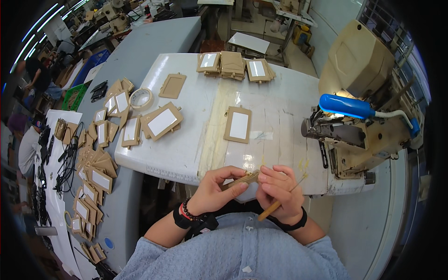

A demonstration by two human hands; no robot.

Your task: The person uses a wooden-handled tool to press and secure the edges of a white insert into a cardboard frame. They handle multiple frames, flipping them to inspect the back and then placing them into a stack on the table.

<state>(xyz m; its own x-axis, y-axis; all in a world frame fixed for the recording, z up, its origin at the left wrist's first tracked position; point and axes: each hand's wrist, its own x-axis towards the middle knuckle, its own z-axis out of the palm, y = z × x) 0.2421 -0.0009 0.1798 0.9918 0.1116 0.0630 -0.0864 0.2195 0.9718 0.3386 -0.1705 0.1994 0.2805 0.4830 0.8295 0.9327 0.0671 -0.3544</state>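
My left hand (217, 189) grips a small tan card holder (246, 178) edge-on between thumb and fingers, close to my body at the table's front edge. My right hand (281, 193) is closed around an awl-like tool with a wooden handle (269, 211); its thin metal shaft points away to the upper right. The fingertips of that hand also touch the right end of the card holder. Another tan card holder with a white window (239, 123) lies flat on the table beyond my hands.
A sewing machine (364, 126) with a blue lamp (347, 106) stands at the right. Stacked holders (232, 64) sit at the table's far edge. At left are a tape roll (141, 98), more holders (162, 122) and a grey bench (154, 39) with piles of them.
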